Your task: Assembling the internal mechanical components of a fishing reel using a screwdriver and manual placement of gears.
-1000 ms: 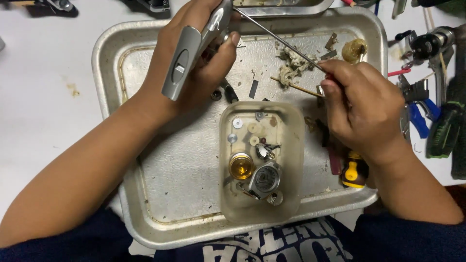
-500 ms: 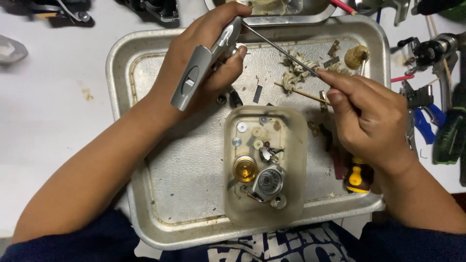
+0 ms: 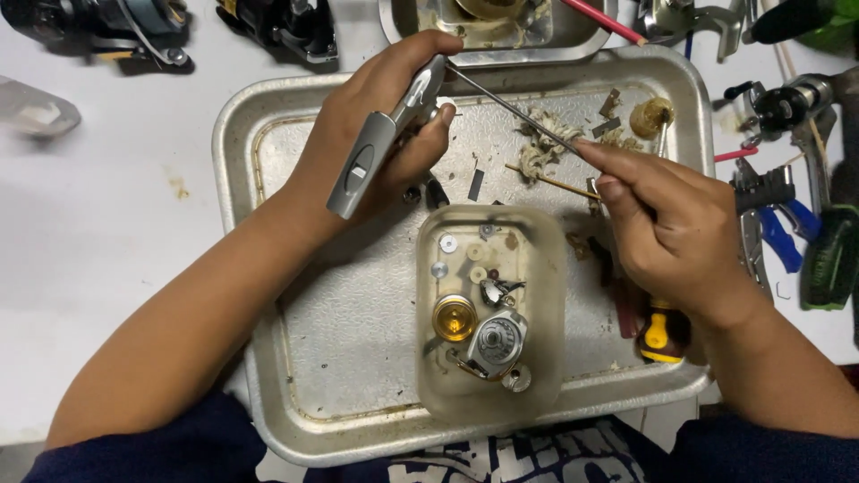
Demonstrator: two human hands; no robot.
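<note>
My left hand grips a grey metal reel part above the upper left of a metal tray. A thin metal rod runs from that part toward my right hand, whose fingertips pinch the rod's far end. Under the rod lie dirty cotton scraps and a thin wooden stick. A clear plastic tub in the tray's middle holds a gold spool piece, a silver housing and several small washers.
A yellow-handled screwdriver lies in the tray under my right wrist. Pliers with blue handles, a green-handled tool and fishing reels sit at the right. More reels and a second tray lie along the top.
The view has shifted so the tray sits further right and lower. Both hands keep their hold, and my right hand's fingertips have slid a little along the rod.
</note>
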